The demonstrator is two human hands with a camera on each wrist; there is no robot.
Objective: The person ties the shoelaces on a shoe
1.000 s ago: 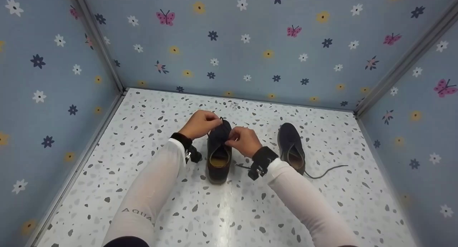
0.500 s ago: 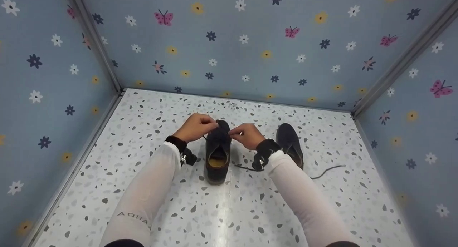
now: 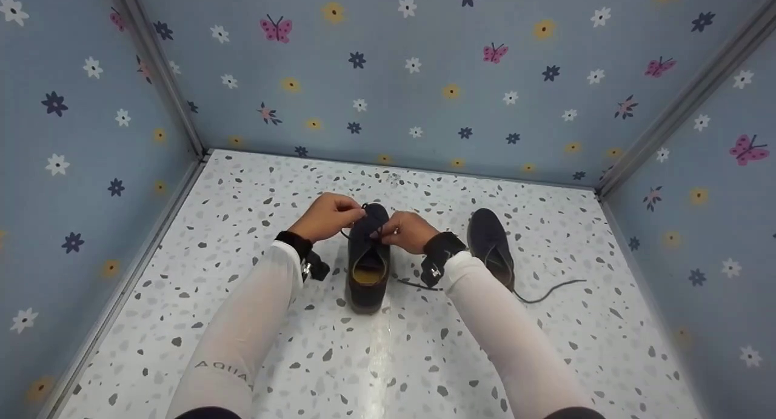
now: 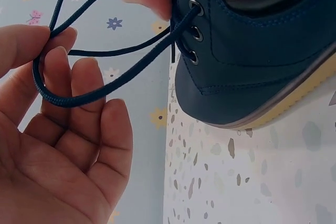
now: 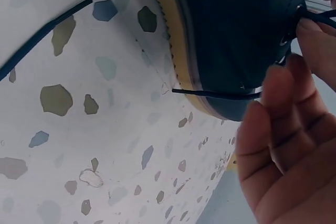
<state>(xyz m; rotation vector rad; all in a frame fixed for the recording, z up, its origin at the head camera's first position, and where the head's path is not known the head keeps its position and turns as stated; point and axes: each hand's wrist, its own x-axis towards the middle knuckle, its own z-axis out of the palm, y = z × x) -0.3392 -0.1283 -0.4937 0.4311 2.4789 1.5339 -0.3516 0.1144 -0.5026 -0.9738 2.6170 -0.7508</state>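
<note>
A dark blue lace-up shoe (image 3: 367,298) stands on the speckled floor between my hands, its toe pointing away. With thumb and index finger my left hand (image 3: 327,216) pinches a bend of the dark shoelace (image 4: 73,100), held out in loops beside the eyelets. My right hand (image 3: 412,231) is at the shoe's lacing from the other side. In the right wrist view its thumb and fingers are on the lace near an eyelet (image 5: 285,39), partly hiding it. One lace end (image 5: 210,94) sticks out past those fingers.
A second dark shoe (image 3: 485,231) stands to the right, its loose lace (image 3: 545,296) trailing over the floor. Another lace end (image 3: 418,285) lies between the shoes. Blue flowered panels (image 3: 400,116) close off the back and both sides.
My right hand moved out to the shoe's right edge, then came back in over the lacing. My left hand shifted slightly left, still at the lace. The shoes stay put.
</note>
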